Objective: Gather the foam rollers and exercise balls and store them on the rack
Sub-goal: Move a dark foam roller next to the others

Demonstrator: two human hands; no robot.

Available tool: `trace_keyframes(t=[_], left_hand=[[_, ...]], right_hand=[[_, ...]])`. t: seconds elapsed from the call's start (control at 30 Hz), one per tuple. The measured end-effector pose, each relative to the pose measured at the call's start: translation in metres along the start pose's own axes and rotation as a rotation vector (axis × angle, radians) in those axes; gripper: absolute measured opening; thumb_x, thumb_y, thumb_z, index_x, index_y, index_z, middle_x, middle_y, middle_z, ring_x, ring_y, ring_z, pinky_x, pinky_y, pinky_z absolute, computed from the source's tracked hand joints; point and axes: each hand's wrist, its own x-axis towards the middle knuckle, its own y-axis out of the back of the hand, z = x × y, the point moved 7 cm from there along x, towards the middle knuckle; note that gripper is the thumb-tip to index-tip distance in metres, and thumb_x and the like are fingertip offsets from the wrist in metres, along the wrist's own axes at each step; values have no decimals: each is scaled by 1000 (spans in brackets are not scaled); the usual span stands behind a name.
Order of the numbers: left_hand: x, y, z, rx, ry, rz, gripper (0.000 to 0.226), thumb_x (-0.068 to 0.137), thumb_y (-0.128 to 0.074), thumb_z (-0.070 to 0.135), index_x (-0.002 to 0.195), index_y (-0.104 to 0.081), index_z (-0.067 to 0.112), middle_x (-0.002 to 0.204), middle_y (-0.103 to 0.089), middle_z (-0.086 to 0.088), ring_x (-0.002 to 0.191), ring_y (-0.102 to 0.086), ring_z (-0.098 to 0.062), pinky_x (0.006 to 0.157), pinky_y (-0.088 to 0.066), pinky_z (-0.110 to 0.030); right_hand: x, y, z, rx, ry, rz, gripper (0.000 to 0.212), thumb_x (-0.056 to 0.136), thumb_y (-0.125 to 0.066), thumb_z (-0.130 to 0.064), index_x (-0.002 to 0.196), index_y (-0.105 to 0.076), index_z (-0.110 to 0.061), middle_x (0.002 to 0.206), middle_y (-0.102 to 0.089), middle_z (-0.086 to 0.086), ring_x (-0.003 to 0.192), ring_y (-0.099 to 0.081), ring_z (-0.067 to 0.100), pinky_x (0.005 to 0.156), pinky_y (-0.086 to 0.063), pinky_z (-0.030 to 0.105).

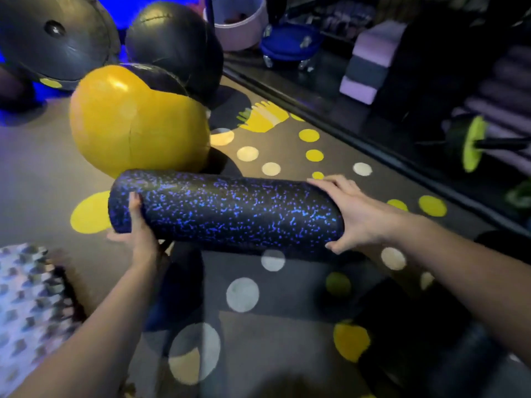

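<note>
Left hand (138, 228) curled round left end of foam roller (227, 208), thumb on top. Right hand (355, 214) cups right end, fingers wrapped over. Roller held level, clear of floor (43, 168). Likely light, stiff, slightly grippy; best held by both ends. Just behind: yellow ball (135, 122), soft-looking, bulky, probably needs two hands round its sides. Farther, toward far-left floor: dark balls (172, 38).

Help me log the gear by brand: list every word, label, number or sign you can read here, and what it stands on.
None: no word, number or brand can be read here.
The foam roller: blue speckles only, no label showing.
The yellow ball and the black ball: no print visible.
The floor: plain dots and one yellow fringed shape, not letters.
</note>
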Motion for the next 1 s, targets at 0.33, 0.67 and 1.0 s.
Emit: trace_keyframes(t=[0.33,0.67,1.0], left_hand=[[-131,-102,-82,251,-28,-249,99,37,-86,81,108,-41,28,130,-53,-3,107,-68,-22,74,-63,-50],[-166,-126,-85,984,-603,-653,92,64,-65,86,119,-57,13,122,-57,-8,128,-49,-31,108,-40,-45],[-234,-205,-163,2047,-859,-1257,162,38,-71,90,153,30,37,147,-35,-17,130,-44,-43,104,-45,-55]], right_hand=[[-104,78,180,253,-1045,988,47,105,-40,-45,127,-62,-9,134,-56,23,128,-48,42,108,-35,45],[-73,-30,158,133,-812,54,67,95,-29,-76,156,-24,-48,170,5,-11,154,23,30,110,3,80],[-240,-2,233,119,-1592,451,101,86,-63,-64,161,-11,-20,168,6,19,153,-2,46,120,-8,68]])
